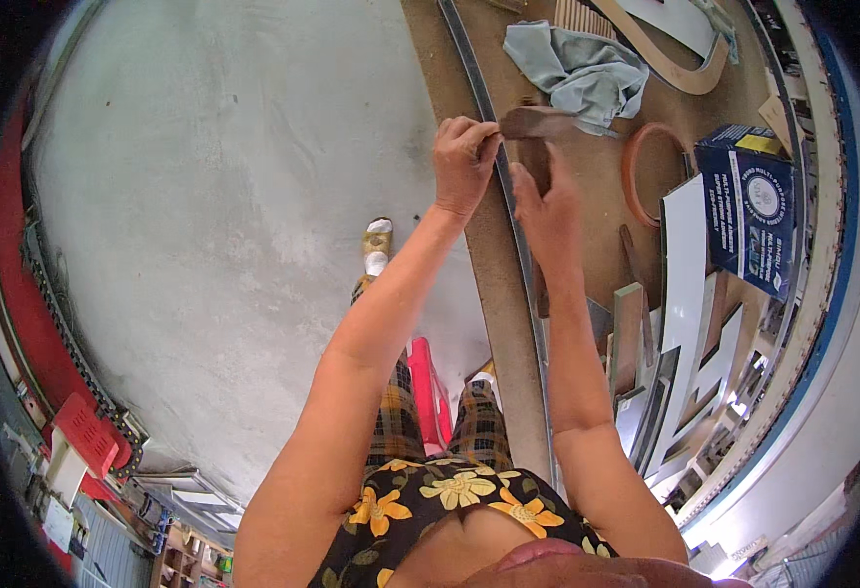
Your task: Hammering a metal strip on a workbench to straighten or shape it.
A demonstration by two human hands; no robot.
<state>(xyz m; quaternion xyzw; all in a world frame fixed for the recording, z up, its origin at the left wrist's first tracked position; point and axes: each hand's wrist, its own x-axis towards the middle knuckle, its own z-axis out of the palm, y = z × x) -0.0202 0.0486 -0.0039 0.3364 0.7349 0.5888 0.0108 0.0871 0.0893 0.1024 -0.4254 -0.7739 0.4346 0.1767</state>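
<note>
My left hand [463,165] is closed in a pinch at the long dark metal strip [469,61] that runs along the bench. What its fingertips hold is too small to make out. Just to its right, my right hand [553,201] is blurred by motion, with thumb and fingers closed around a dark hammer-like tool [538,122]. That tool's broad end is smeared and lies close to the left fingertips, above the strip. A crumpled grey-blue cloth [582,73] lies just beyond the tool.
On the brown bench [508,323] are an orange-brown roll of edging [636,176], a dark blue box [751,206], white panels [683,245] and a curved wooden frame [690,78]. A pink stool [430,392] stands by my legs on the grey floor [234,196].
</note>
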